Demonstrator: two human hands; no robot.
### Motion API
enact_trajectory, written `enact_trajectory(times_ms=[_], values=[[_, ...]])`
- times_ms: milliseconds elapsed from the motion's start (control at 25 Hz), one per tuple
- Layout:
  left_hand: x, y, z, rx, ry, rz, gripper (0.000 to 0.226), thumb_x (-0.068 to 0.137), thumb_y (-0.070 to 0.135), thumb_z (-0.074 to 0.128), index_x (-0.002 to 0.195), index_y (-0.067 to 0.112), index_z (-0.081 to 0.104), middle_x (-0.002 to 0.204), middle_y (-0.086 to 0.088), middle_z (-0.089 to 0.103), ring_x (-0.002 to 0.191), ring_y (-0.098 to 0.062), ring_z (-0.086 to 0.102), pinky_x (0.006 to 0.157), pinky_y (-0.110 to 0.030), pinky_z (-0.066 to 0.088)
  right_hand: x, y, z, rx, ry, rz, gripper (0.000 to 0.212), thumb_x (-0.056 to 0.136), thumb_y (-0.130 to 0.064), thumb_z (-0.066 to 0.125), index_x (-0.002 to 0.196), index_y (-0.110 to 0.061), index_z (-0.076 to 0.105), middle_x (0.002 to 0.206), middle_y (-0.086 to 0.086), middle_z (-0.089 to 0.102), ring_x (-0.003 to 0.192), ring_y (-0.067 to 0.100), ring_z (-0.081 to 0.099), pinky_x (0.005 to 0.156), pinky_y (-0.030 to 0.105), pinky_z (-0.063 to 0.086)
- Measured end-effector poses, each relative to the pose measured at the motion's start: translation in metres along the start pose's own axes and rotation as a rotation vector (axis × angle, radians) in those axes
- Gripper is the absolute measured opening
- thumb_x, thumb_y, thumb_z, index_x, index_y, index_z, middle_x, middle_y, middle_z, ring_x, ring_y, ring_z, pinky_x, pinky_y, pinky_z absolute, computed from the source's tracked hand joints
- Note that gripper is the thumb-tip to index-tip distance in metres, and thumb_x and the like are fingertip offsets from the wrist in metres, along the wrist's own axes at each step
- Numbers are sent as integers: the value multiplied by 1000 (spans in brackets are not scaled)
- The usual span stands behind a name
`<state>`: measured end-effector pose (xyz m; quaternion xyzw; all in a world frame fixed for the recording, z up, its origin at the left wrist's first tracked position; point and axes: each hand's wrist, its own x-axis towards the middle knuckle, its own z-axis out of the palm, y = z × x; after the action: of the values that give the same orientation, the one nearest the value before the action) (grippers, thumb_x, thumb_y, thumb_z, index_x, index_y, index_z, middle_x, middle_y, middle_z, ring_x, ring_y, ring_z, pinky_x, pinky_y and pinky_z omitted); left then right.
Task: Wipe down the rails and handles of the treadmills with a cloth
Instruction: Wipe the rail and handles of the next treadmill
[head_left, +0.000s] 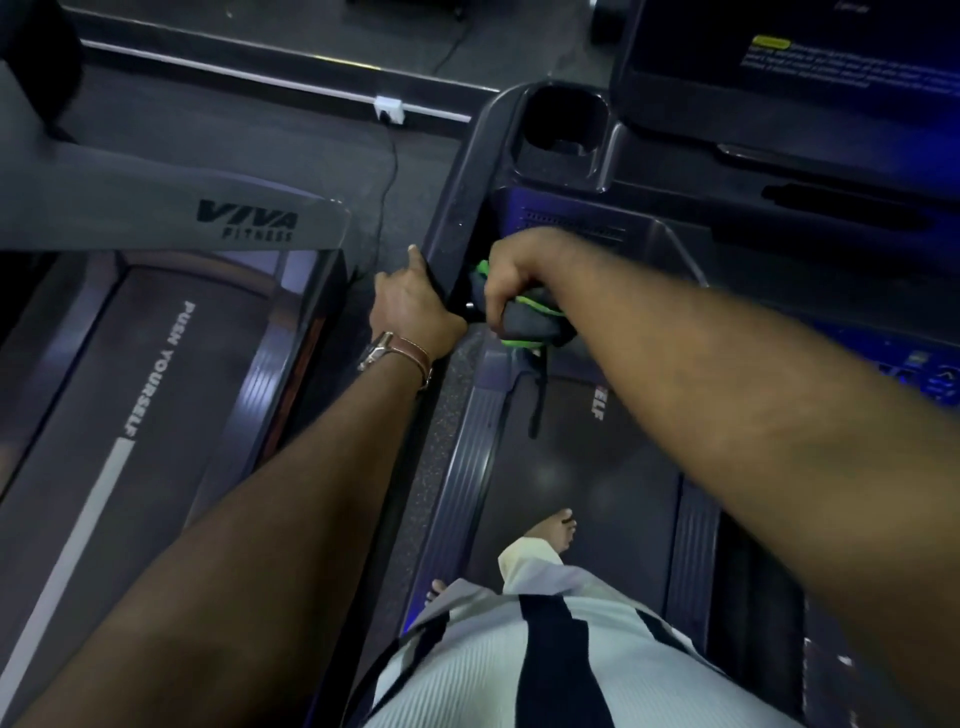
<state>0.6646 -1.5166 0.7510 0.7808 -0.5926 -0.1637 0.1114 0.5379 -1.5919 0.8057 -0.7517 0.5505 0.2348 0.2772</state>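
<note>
Two hands busy: left hand clamped on the left side rail to brace it, right hand closed around the dark green-edged cloth, bunched just right of that rail for wiping.

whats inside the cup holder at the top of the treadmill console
The cup holder looks empty: only its dark walls and floor show, though the pocket is deep and shadowed, so something small and dark at the bottom could go unseen.
</note>
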Motion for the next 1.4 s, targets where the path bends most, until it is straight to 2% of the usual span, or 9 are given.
enact_trajectory(times_ms=[160, 400, 560, 760, 880, 960, 1120, 1280, 1400], values=[[0, 1, 2, 15, -4, 20, 105, 65, 34, 79, 152, 6, 27, 111, -15, 64, 109, -35, 50, 81, -39, 49, -29, 5, 81, -346, 476, 145, 19, 90, -16, 53, 104, -15, 65, 92, 6, 69, 83, 30, 63, 75, 40, 47], [5, 1, 3, 9, 1, 10, 106, 62, 37, 81, 150, 8, 29, 109, -12, 64, 107, -32, 49, 76, -38, 49, 9, 1, 7, -125, 34, 15, 44, 66, -27, 84, 106, -11, 72, 85, 2, 68, 81, 24, 66, 66, 28, 50], [2, -1, 5, -27, -7, -7, 103, 64, 36, 81, 150, 8, 30, 108, -11, 63, 108, -31, 48, 73, -37, 47, -24, 21, 71, -315, 526, 102, 14, 84, -17, 66, 98, -17, 64, 85, 6, 66, 77, 29, 63, 68, 39, 49], [-1, 3, -2, -10, 10, 9, 99, 68, 35, 79, 150, 8, 29, 111, -9, 61, 113, -31, 48, 71, -36, 44, 15, 25, -10, -33, -192, 74, 50, 49, -40, 89, 81, -8, 68, 88, 11, 72, 74, 24, 66, 69, 34, 54], [0, 5, -2, 1, -14, -1, 104, 67, 35, 81, 152, 7, 26, 112, -9, 60, 114, -31, 47, 72, -39, 47, -18, 42, 49, -428, 407, 30, 25, 74, -29, 73, 91, -16, 61, 81, 8, 64, 73, 27, 61, 64, 35, 45], [-1, 5, 0, 14, -8, -10, 106, 66, 33, 82, 151, 7, 27, 110, -9, 60, 114, -31, 47, 69, -39, 46, -31, 41, 77, -422, 577, 63, 9, 87, -17, 56, 94, -16, 61, 83, 5, 65, 74, 30, 62, 64, 36, 48], [1, 3, 0, -5, 5, -1, 101, 67, 32, 80, 150, 8, 28, 110, -10, 59, 113, -31, 48, 70, -37, 45, -10, 40, 12, -133, 123, 60, 44, 62, -35, 84, 98, -16, 66, 91, 4, 64, 85, 28, 66, 67, 29, 45], [1, 4, 3, -8, -8, -6, 103, 65, 33, 83, 150, 9, 30, 110, -9, 59, 112, -30, 48, 69, -37, 46, -50, 56, 74, -484, 566, 108, 19, 80, -19, 62, 98, -16, 58, 89, 5, 66, 81, 32, 63, 70, 39, 49], [-1, 4, 2, 46, 11, 23, 103, 62, 38, 79, 147, 9, 30, 128, -14, 50, 120, -33, 42, 76, -42, 49, -35, 48, 37, -306, 349, 76, 28, 70, -26, 77, 94, -17, 66, 88, 4, 68, 82, 29, 67, 68, 34, 49]])
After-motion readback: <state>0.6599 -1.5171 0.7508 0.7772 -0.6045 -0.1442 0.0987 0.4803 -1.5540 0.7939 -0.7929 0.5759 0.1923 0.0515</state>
